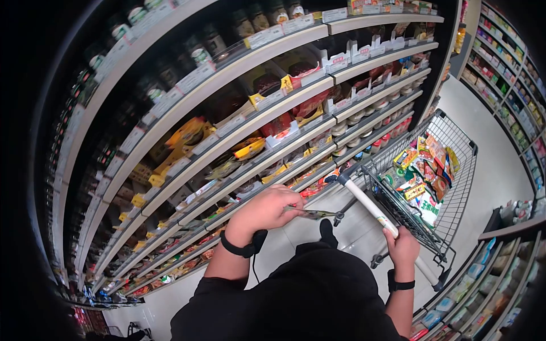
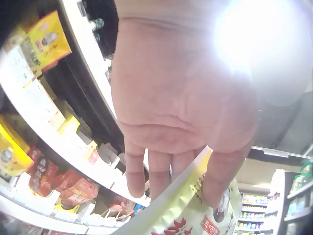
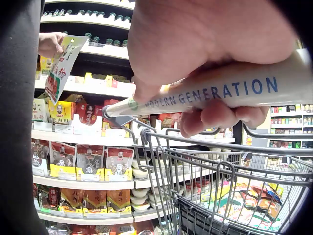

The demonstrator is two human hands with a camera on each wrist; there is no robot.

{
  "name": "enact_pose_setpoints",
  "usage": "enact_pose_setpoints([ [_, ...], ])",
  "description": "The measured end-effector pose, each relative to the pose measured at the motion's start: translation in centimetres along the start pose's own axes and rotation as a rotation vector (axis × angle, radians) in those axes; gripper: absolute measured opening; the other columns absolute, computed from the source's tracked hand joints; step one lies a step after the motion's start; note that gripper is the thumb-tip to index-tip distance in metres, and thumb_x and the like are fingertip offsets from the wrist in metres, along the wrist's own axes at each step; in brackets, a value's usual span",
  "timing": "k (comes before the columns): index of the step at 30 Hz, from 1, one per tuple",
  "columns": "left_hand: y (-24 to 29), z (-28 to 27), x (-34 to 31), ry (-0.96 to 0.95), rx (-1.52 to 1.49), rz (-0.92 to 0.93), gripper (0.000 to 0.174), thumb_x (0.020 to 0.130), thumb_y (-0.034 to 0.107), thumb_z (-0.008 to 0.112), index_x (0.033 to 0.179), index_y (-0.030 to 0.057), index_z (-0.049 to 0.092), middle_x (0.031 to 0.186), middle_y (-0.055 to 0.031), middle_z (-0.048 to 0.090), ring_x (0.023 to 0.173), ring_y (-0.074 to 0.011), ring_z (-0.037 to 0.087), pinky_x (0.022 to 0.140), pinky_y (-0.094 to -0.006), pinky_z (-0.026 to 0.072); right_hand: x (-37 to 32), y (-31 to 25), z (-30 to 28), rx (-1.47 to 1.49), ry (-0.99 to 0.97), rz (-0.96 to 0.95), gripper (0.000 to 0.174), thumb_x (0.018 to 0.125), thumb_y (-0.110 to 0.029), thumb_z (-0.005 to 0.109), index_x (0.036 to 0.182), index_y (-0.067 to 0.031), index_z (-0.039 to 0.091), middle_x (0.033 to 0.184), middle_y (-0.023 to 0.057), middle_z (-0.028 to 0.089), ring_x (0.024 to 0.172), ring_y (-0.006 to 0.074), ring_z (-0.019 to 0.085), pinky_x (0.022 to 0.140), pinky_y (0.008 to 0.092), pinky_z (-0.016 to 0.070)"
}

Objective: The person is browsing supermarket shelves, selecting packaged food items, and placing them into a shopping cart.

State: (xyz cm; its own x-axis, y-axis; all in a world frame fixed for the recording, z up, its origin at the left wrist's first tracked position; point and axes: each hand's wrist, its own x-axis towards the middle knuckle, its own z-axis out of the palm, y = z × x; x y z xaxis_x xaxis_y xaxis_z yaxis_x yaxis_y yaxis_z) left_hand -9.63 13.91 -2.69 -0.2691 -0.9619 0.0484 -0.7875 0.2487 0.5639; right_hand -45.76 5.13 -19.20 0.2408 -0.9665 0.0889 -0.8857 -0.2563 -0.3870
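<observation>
My left hand (image 1: pixel 267 207) pinches a flat pouch (image 1: pixel 315 214) between thumb and fingers, in front of the shelves. In the left wrist view the pouch (image 2: pixel 195 210) is pale green-white with red characters, held at its edge. From the right wrist view the same pouch (image 3: pixel 63 68) hangs tilted, a red picture near its bottom. My right hand (image 1: pixel 402 247) is curled round the pale handle (image 1: pixel 367 202) of a shopping cart (image 1: pixel 473 149). Blue lettering reading "MODERN GENERATION" runs along the handle in the right wrist view. Several colourful food packets (image 1: pixel 426 170) lie inside the cart's basket.
A long shelf unit (image 1: pixel 284 94) with pouches, jars and price tags rises along the left and ahead. Low shelves with packages (image 1: pixel 472 284) stand at the right. Tiled floor (image 1: pixel 489 187) runs past the cart toward further shelves (image 1: pixel 509 74).
</observation>
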Motion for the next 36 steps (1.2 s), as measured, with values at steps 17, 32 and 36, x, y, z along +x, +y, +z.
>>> enact_pose_setpoints([
  [17,-9.4,-5.9,10.0,0.413,-0.211,-0.264,0.007,0.087,0.003,0.070,0.092,-0.0001,0.065,0.084,-0.0038,0.068,0.078,-0.0095,0.064,0.069,-0.0241,0.0498,10.5,2.6,1.4,-0.067,0.031,0.053,0.048,0.085,-0.054,0.065,0.082,-0.0064,0.059,0.069,0.0121,0.059,0.064,0.0343,0.060,0.057,0.0441,0.0453],
  [32,-9.5,-5.2,12.9,0.737,-0.420,-0.387,0.023,0.089,0.002,0.069,0.111,-0.0045,0.063,0.098,-0.0089,0.070,0.085,-0.0092,0.065,0.075,-0.0231,0.0519,19.1,4.4,0.3,0.054,-0.040,0.062,0.043,0.088,-0.048,0.065,0.082,-0.0058,0.059,0.068,0.0130,0.061,0.064,0.0338,0.061,0.057,0.0428,0.0469],
  [36,-9.2,-4.5,15.1,0.856,-0.486,-0.384,0.025,0.091,0.002,0.067,0.114,-0.0053,0.061,0.102,-0.0095,0.070,0.087,-0.0101,0.065,0.077,-0.0238,0.0520,21.7,5.5,-1.2,0.065,-0.198,0.113,0.045,0.089,-0.051,0.063,0.083,-0.0057,0.060,0.066,0.0135,0.063,0.062,0.0343,0.063,0.056,0.0429,0.0479],
])
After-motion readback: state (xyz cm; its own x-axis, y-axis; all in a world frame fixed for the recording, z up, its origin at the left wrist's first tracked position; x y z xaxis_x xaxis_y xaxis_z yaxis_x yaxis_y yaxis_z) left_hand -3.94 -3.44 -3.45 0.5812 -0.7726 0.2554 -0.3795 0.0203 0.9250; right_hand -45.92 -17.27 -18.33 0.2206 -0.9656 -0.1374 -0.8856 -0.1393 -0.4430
